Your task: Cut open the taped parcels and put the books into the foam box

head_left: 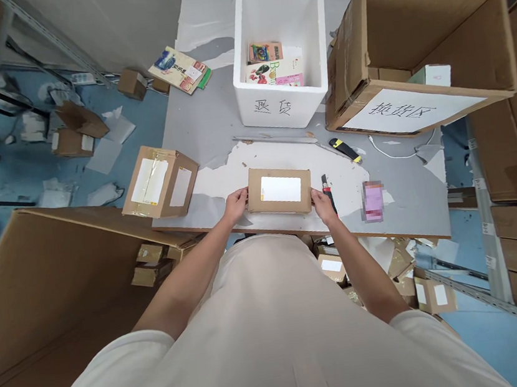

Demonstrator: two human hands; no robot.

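Between my two hands is a small brown cardboard box (259,199) with a white label on top, at the near edge of the table. My left hand (236,205) grips its left end, and my right hand (323,205) grips its right end. The fingertips are partly hidden behind the box's sides. Just beside my right hand lies a red and black utility knife (326,186). A yellow and black box cutter (345,150) rests farther back. Left of my left hand stands a taped, labelled carton (180,181).
A white foam box (260,106) holding several books stands at the back, beside a large open carton (352,75). Books (177,68) lie at the back left. A pink blurred item (373,201) is at right. A huge open carton (73,260) stands left of the table (410,200).
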